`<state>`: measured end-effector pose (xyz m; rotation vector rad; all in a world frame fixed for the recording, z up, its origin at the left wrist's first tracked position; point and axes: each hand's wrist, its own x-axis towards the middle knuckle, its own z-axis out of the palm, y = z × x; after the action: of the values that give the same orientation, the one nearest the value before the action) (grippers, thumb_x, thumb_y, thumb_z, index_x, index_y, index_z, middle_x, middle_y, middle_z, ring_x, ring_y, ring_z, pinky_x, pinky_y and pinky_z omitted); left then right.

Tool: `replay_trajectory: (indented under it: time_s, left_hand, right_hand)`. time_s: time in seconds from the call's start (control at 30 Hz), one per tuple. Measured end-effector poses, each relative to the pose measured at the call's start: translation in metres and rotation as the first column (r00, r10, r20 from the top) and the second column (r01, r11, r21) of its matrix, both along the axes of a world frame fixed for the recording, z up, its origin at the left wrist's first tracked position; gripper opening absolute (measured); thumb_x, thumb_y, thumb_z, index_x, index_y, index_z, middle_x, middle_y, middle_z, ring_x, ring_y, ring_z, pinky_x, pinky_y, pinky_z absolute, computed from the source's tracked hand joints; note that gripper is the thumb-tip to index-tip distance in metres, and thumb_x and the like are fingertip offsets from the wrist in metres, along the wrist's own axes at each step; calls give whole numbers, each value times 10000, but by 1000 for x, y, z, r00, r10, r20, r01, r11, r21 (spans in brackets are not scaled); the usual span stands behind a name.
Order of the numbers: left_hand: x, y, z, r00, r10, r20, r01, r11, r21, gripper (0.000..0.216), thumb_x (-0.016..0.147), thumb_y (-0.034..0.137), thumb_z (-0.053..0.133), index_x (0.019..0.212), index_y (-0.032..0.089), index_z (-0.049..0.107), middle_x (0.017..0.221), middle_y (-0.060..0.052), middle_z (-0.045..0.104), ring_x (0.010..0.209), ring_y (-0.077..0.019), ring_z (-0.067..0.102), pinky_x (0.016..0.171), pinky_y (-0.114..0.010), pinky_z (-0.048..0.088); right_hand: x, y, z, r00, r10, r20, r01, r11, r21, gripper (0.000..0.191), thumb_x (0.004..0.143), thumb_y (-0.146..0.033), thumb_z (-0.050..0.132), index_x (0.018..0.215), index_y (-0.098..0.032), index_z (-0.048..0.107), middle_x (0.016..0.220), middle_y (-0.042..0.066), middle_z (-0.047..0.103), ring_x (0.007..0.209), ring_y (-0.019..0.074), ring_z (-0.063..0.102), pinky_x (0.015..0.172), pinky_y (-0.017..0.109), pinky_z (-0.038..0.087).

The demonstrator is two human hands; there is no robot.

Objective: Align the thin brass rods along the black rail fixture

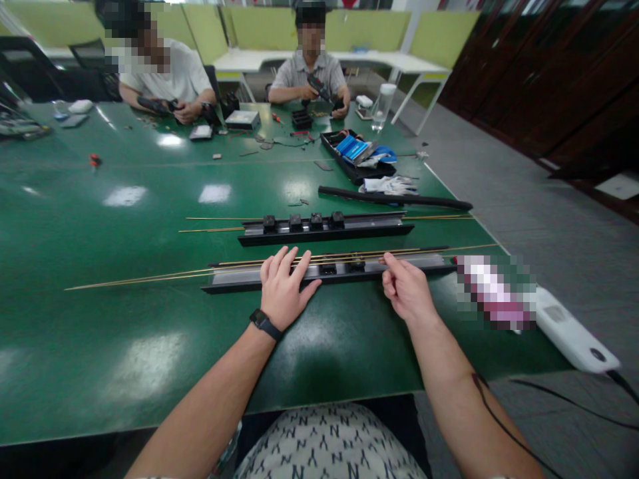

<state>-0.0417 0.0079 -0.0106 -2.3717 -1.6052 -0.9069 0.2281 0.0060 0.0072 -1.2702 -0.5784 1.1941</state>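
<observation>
Green and glossy, the surface point(124, 332) carries a long black rail point(234, 279) just ahead of both hands. Left hand point(284, 289) lies flat on the rail, fingers spread, grip open and holding nothing. Right hand point(407, 289) pinches thin brass rods point(164, 274) running along the rail's top. Beyond them sits a second rail point(324, 229). No writing is readable.

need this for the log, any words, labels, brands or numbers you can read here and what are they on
"NY": a repeated interlocked monogram printed across the patterned cloth at the person's lap.
Blue packets in the black tray: print too small to read.
White device at the table edge: markings blurred, partly pixelated.
Nothing else is readable.
</observation>
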Motion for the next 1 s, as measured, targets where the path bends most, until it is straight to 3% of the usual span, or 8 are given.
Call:
replay_trajectory:
  time_s: [0.33,0.67,0.87,1.0]
  left_hand:
    - [0,0,0,1000,-2,-3,2,1000,-2,575,931,515,639,1446,266,579,1479,-138,577,1441,-337,447,1196,-517,279]
    - [0,0,0,1000,-6,0,6,1000,7,577,931,524,636,1440,258,583,1477,-139,580,1438,-342,451,1192,-525,278]
    - [0,0,0,1000,2,-8,-2,1000,2,579,930,520,638,1447,267,576,1475,-135,583,1433,-339,457,1190,-522,282]
    - [0,-1,0,1000,2,-5,-2,1000,0,579,934,527,628,1451,270,574,1480,-133,579,1438,-340,451,1191,-524,278]
  right_hand:
    - [2,0,5,996,-90,4,90,996,-9,373,694,-441,886,817,-155,680,475,-56,533,313,36,357,272,135,214]
    - [-8,-1,2,998,36,54,-36,999,-7,449,699,-524,881,837,-161,655,481,-45,565,311,43,374,278,142,205]
    - [-25,-5,-3,939,67,338,-73,997,6,514,724,-564,842,990,-145,706,488,-26,605,302,61,379,291,178,219]
    - [-34,-8,-11,791,48,611,-54,999,-9,590,754,-620,792,1117,-157,741,499,-15,628,362,121,493,360,221,345]
